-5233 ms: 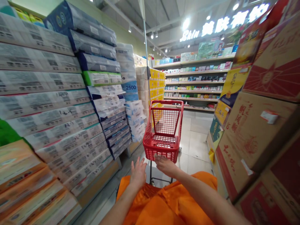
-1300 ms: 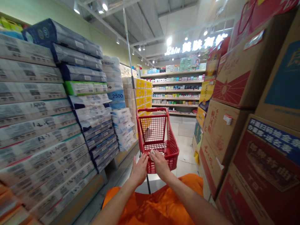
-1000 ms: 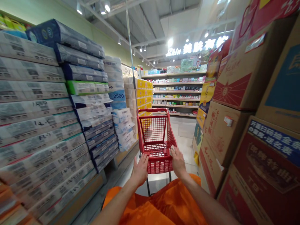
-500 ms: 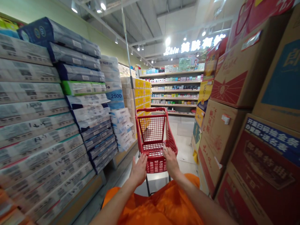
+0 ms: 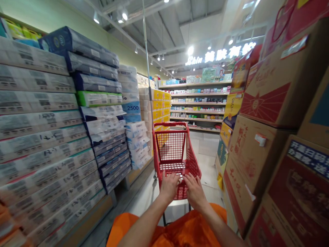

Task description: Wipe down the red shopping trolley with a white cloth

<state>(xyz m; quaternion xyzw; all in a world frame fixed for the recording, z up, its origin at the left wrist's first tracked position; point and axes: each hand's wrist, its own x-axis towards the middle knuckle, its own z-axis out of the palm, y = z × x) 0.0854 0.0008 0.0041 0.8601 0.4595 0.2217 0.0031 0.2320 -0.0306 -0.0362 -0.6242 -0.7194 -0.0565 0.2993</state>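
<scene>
A red plastic shopping cart stands straight in front of me, its mesh basket holding nothing I can see. Both hands are over its near end, with the fingertips turned towards each other. My left hand has its fingers bent inward and pinched, one finger raised apart. My right hand is close beside it, fingers curled towards the left fingertips. A tiny pale bit shows between the fingertips, too small to name. I cannot tell whether either hand touches the cart. Orange clothing covers my lap.
Tall stacks of packaged paper goods line the left side. Cardboard cartons are piled high on the right. Stocked shelves close off the far end. A thin metal pole rises beside the cart, over pale floor.
My hands have come together from either side of the cart's near end, and their fingers have curled inward. The whole view has shifted slightly, with the cart now a little lower and further right.
</scene>
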